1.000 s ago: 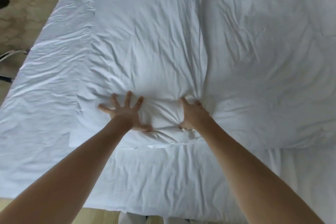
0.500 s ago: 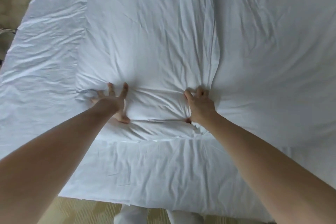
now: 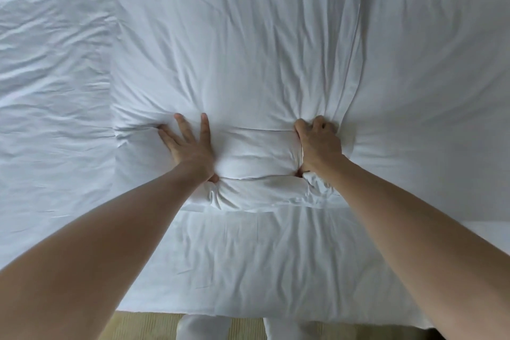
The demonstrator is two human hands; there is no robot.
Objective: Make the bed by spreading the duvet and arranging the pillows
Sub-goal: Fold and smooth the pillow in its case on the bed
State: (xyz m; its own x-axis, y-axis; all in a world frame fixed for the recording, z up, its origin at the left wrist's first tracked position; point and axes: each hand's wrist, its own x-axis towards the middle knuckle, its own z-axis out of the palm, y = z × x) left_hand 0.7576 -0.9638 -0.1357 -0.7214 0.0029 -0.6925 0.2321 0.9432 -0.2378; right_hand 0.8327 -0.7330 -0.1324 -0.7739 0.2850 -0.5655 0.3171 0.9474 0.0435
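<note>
While both pillows are already lying side by side on the bed (image 3: 49,91), the left hand (image 3: 190,146), fingers spread flat, is pressing the near pillow (image 3: 234,63); the right hand (image 3: 320,143) is gripping its edge beside the second pillow (image 3: 427,77). Shaping seems underway; no duvet is identifiable.

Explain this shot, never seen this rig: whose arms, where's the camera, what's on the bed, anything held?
No machine here: a person's two bare arms, filmed by one wide-angle camera worn on the head, looking forward and down. White bedding covers the bed. Two white pillows lie side by side on it. The left hand lies with spread, straight fingers pressing on the near end of the left pillow. The right hand has curled fingers bunching that pillow's fabric at its right edge, next to the right pillow. The person's legs in white show at the bottom.
</note>
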